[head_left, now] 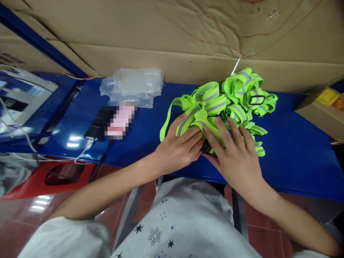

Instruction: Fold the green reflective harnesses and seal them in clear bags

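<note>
A tangled pile of neon green straps with grey reflective stripes (236, 100) lies on the blue table (295, 154). Both hands rest on its near edge. My left hand (177, 147) lies flat on the straps with fingers stretched out. My right hand (236, 154) also lies on them, fingers spread and pressing down. A black buckle (256, 100) shows on top of the pile, and something dark sits between my two hands.
A phone (107, 123) with a cable lies at the left of the table, behind it a heap of clear plastic bags (134, 86). Cardboard sheets (188, 43) form the back wall. A cardboard box (325, 107) stands at the right. A red stool (40, 179) is lower left.
</note>
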The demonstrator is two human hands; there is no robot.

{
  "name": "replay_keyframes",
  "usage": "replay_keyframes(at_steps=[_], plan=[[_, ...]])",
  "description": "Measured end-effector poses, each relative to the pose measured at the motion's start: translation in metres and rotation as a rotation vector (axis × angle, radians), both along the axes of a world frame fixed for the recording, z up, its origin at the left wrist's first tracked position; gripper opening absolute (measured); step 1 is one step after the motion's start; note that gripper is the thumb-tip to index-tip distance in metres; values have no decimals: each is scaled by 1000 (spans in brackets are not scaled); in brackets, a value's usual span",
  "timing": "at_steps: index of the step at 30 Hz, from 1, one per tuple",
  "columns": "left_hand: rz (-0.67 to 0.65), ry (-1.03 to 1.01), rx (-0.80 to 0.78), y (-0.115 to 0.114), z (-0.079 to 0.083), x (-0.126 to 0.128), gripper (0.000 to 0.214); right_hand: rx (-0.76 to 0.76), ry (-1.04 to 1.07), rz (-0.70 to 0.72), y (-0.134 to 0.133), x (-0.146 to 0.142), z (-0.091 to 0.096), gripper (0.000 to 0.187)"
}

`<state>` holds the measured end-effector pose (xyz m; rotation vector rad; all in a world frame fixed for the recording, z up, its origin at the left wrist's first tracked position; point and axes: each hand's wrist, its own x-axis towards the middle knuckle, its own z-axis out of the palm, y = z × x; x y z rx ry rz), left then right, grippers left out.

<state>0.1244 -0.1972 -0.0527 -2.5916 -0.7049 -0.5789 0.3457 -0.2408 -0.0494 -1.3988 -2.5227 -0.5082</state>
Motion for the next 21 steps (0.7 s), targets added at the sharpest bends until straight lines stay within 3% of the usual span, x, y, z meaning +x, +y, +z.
replay_keyframes(at_steps=[8,14,17,19,21], plan=[[-17,-105,-337,-18,5,-3,19,2,-16,186,-6,-5,-20,59],[28,-24,-335,-18,9,-22,38,-94,120,207,8,17,-15,80],[90,55,-377,-13,13,-39,44,-134,318,158,18,42,-5,88],[115,32,-438,-9,20,-54,34,-162,521,109,24,62,4,75],[159,-87,-507,-4,29,-72,30,-109,740,-27,31,88,10,54]])
